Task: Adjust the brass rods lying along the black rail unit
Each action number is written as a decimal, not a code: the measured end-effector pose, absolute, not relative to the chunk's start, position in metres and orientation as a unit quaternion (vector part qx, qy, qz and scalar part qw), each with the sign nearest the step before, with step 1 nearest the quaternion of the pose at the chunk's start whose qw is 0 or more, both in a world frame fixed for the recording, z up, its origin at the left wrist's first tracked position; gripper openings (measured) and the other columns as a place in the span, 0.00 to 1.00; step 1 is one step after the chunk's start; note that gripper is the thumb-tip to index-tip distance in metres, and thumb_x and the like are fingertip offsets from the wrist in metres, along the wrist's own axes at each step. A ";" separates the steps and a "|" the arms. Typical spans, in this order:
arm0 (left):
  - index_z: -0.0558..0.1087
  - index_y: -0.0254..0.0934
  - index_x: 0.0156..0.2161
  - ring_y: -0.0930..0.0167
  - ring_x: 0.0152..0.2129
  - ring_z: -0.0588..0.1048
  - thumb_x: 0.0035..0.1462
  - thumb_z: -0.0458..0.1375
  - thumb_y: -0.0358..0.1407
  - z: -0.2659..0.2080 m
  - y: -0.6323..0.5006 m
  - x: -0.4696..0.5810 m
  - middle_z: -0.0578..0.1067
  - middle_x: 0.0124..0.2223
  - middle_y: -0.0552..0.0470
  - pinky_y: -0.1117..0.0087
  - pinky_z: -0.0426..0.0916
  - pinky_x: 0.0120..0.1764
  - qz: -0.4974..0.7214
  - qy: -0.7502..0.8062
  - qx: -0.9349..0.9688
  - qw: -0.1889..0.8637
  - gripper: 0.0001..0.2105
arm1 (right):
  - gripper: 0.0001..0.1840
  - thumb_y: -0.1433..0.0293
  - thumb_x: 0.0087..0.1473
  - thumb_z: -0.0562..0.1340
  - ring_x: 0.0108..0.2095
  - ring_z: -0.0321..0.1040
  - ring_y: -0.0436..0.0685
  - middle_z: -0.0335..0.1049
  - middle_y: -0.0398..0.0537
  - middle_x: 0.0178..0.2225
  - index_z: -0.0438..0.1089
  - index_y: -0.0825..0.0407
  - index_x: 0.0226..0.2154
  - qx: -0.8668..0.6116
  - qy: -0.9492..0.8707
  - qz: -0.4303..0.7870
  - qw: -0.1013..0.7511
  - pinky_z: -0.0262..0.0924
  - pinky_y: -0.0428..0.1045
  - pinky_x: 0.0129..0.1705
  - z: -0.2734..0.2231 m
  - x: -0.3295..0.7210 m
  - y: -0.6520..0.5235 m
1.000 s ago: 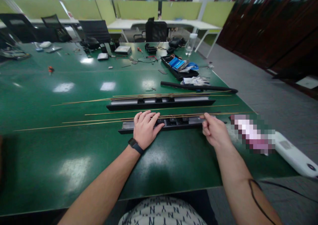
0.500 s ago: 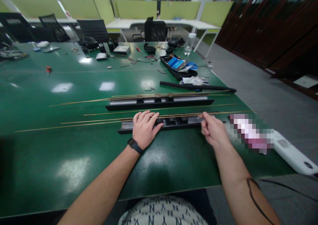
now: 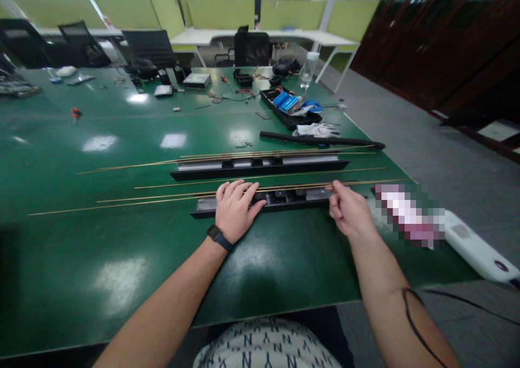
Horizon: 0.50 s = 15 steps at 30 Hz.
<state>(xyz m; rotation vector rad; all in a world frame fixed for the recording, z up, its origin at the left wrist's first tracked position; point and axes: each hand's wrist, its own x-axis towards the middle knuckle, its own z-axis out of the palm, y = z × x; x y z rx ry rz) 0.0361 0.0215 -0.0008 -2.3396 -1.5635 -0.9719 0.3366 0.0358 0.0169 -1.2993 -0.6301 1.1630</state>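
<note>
My left hand (image 3: 235, 211) lies over the near black metal rail (image 3: 311, 198), fingers across its far side and thumb along the front. Several thin brass rods (image 3: 154, 199) run lengthwise over this rail and pass under those fingers. At the rail's right part, my right hand (image 3: 349, 208) pinches a brass rod between thumb and forefinger, its other fingers curled. Small black blocks (image 3: 280, 195) sit inside the rail between the hands. Behind it, a second black rail (image 3: 260, 167) carries more brass rods. One single rod (image 3: 182, 184) lies on the table between the rails.
A long black bar (image 3: 320, 140), white gloves (image 3: 317, 130) and a black tray (image 3: 290, 121) with blue items stand behind the rails. To the right are a blurred-out pink item (image 3: 408, 216) and a white device (image 3: 475, 249). A cable crosses my right forearm.
The rod ends at the left have shifted very slightly to the right relative to the rail. Both hands keep nearly the same place, and the view has moved a little.
</note>
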 end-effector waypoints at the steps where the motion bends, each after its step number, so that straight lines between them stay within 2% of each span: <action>1: 0.75 0.45 0.59 0.58 0.58 0.73 0.67 0.60 0.49 -0.001 0.022 0.036 0.80 0.55 0.46 0.50 0.56 0.64 -0.324 -0.524 -0.784 0.082 0.20 | 0.18 0.57 0.52 0.74 0.08 0.47 0.42 0.62 0.37 0.14 0.73 0.54 0.32 -0.559 -0.277 0.507 0.595 0.39 0.39 0.09 0.017 0.336 0.035; 10: 0.75 0.45 0.59 0.58 0.57 0.73 0.67 0.59 0.48 0.000 0.021 0.036 0.80 0.55 0.46 0.51 0.56 0.64 -0.325 -0.525 -0.783 0.080 0.20 | 0.14 0.62 0.52 0.73 0.09 0.48 0.43 0.61 0.37 0.14 0.72 0.53 0.30 -0.559 -0.253 0.477 0.629 0.41 0.40 0.10 0.018 0.340 0.036; 15: 0.75 0.45 0.59 0.58 0.57 0.74 0.67 0.59 0.49 -0.001 0.021 0.036 0.80 0.55 0.47 0.51 0.55 0.64 -0.327 -0.524 -0.782 0.084 0.20 | 0.16 0.58 0.54 0.72 0.09 0.48 0.43 0.61 0.36 0.14 0.72 0.52 0.31 -0.565 -0.255 0.491 0.612 0.41 0.39 0.09 0.019 0.337 0.036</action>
